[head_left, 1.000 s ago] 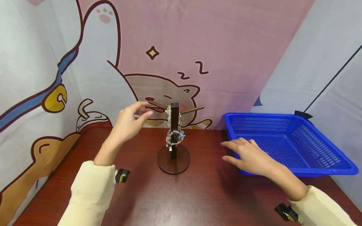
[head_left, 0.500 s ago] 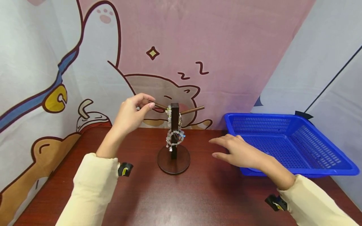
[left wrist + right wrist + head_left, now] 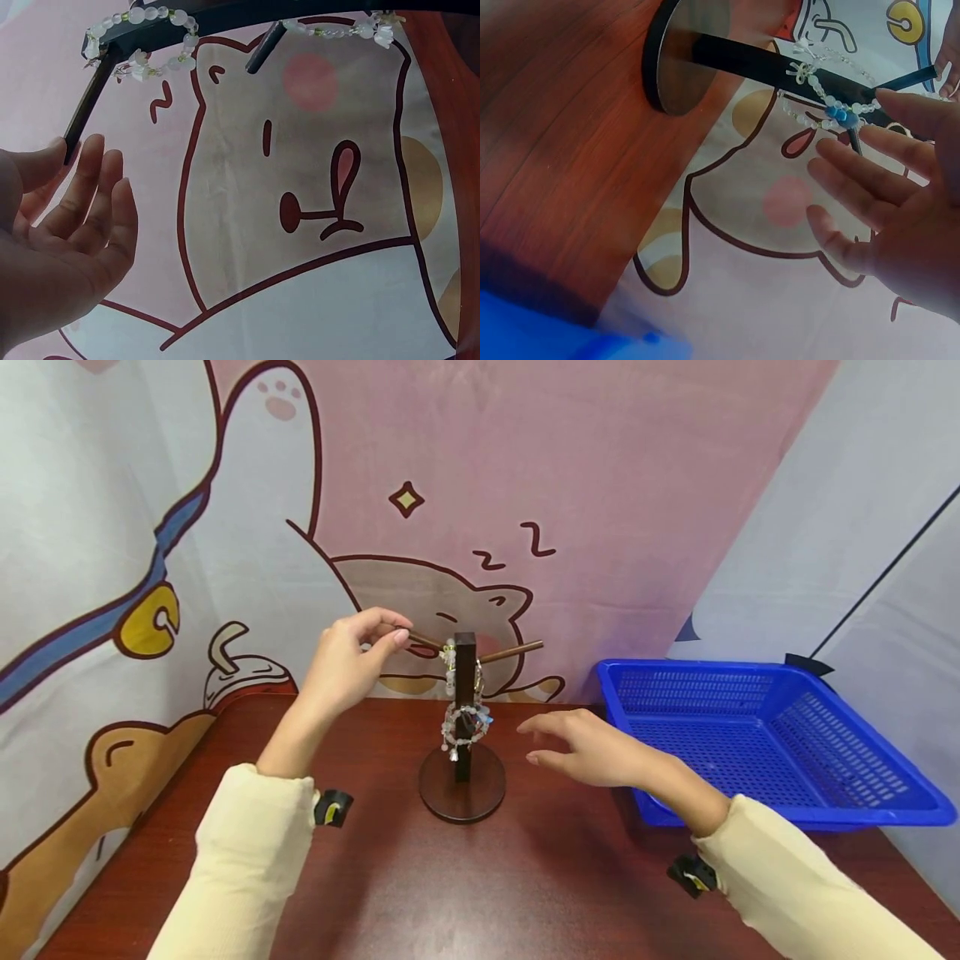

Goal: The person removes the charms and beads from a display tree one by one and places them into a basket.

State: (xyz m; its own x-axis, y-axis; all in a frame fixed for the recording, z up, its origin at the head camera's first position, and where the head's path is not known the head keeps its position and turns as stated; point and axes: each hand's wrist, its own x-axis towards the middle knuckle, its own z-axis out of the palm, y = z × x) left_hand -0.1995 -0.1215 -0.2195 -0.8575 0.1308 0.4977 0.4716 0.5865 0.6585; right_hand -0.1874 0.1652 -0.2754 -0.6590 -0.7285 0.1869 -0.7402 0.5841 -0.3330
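A dark wooden bracelet stand [image 3: 465, 672] with a round base [image 3: 438, 797] stands upright on the table. My left hand [image 3: 345, 668] pinches the outer end of its left peg [image 3: 426, 639] between thumb and fingertips. On that peg, close to the post, hangs a pale beaded bracelet [image 3: 136, 15]. A second clear beaded bracelet [image 3: 452, 739], with blue beads [image 3: 840, 115], hangs lower at the front. More beads [image 3: 478, 681] show behind the post, below the right peg [image 3: 517, 651]. My right hand [image 3: 592, 747], fingers relaxed and holding nothing, hovers to the right of the stand.
A blue plastic basket [image 3: 750, 817] with slotted walls sits at the right of the table, behind my right forearm. The reddish-brown table [image 3: 450, 893] ends at a wall cloth [image 3: 630, 510] printed with cartoon animals.
My left hand has moved right and slightly up, and its fingers have closed on the peg's end. From the basket's edge, my right hand has moved left toward the stand.
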